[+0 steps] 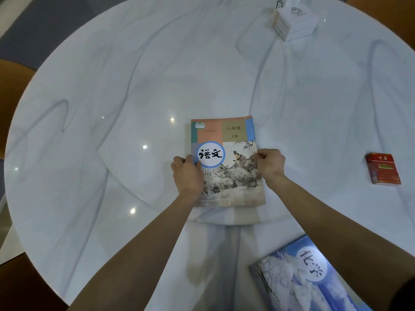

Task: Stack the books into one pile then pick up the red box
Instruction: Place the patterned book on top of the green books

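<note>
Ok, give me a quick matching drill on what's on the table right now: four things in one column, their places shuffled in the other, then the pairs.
Things:
1. book with the painted landscape cover
2. blue book
3. red box
4. white box

Places:
A. far side of the table, right of centre
B. table centre, a hand on each side edge
C. near edge, lower right, under the right forearm
D. right side of the table, alone

Pairs: 1-B, 2-C, 3-D, 4-A

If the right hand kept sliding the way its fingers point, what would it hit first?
The right hand points leftward across the painted-cover book, so it would likely meet the left hand on the opposite edge first.
</note>
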Demonstrator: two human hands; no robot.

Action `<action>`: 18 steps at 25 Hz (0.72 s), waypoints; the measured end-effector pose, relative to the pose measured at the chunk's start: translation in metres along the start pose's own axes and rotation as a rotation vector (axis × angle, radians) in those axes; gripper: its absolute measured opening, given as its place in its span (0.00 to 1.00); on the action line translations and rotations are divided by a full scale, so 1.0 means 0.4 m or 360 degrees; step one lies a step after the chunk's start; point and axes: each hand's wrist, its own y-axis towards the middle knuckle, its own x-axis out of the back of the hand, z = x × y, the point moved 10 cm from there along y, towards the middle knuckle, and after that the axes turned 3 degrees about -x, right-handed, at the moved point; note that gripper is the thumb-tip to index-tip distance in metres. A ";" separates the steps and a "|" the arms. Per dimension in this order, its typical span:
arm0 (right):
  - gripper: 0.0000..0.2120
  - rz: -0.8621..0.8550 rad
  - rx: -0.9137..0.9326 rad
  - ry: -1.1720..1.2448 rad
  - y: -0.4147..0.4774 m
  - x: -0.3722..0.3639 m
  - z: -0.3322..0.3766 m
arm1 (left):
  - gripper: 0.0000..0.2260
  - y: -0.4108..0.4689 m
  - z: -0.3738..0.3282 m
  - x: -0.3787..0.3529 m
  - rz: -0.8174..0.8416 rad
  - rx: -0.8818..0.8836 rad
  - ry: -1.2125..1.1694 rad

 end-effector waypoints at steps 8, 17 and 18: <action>0.12 -0.0097 -0.0081 -0.0039 -0.005 0.002 -0.013 | 0.13 -0.002 0.003 -0.020 0.0144 -0.0064 0.0114; 0.15 0.0174 -0.0073 -0.0222 -0.023 0.001 -0.003 | 0.14 -0.013 -0.011 -0.003 0.0218 -0.0101 0.0264; 0.15 0.0204 -0.0026 -0.0323 -0.033 0.005 0.002 | 0.14 -0.016 -0.018 0.012 0.0182 -0.0134 0.0292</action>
